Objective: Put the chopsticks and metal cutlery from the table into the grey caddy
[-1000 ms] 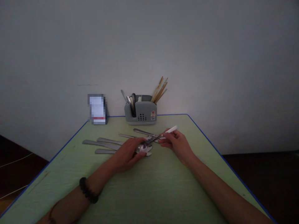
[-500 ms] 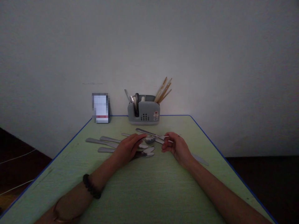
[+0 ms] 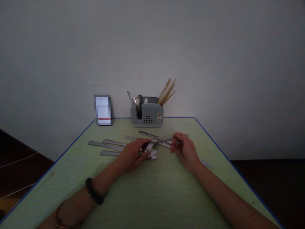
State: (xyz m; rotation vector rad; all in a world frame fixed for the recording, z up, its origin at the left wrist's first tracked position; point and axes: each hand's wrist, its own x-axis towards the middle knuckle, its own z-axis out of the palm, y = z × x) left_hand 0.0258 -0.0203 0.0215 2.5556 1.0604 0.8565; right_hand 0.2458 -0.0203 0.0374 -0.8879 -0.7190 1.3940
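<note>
My right hand [image 3: 186, 148] is closed in a pinch around the thin handle of a metal spoon [image 3: 166, 140], held slightly above the table. The spoon's head points left, toward my left hand [image 3: 133, 154]. My left thumb and fingers reach around that head and partly cover it, so its shape is hard to make out. Several table knives lie under and beside my left hand, among them a knife [image 3: 100, 144] with its handle to the left. Behind the spoon, another knife [image 3: 149, 134] lies at a slant. One blade [image 3: 206, 163] shows from under my right wrist.
A grey cutlery holder [image 3: 152, 111] with utensils stands at the table's back edge. Wooden chopsticks [image 3: 168, 92] lean out of its right side. A phone-like screen [image 3: 103, 109] stands at the back left. The green table [image 3: 152, 197] has a blue edge and meets a wall.
My right hand has shifted slightly right and up, bringing more of the spoon's handle into view. My left thumb has swung out from under the fingers, toward the spoon's head.
</note>
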